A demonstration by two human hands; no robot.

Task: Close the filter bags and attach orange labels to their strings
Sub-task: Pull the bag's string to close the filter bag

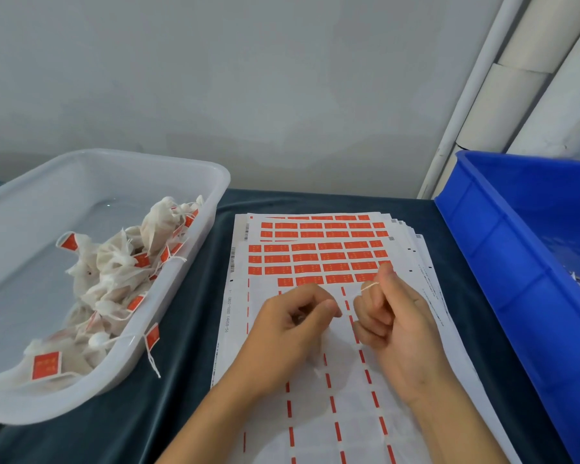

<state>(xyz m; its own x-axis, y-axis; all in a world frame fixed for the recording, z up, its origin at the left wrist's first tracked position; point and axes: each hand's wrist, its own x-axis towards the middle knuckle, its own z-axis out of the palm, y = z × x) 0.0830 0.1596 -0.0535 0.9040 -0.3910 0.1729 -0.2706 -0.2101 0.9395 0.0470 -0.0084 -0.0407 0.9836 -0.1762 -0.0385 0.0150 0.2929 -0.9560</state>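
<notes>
A dark cloth-covered table (188, 296) carries everything, with a blue plastic crate (523, 262) at its right edge and a clear plastic tub (188, 249) at its left. The tub holds a heap of closed white filter bags (114, 266), each with an orange tag on its string (one tagged string hangs over the near rim). Between the two bins lies a stack of label sheets (315, 329), the top one still carrying rows of orange labels (318, 259) at its far end. Over the sheet, the left hand (292, 329) is curled with thumb and forefinger pinched together; what it pinches is too small to tell. The right hand (392, 319) is curled too, a white string (369, 287) looped over its forefinger.
</notes>
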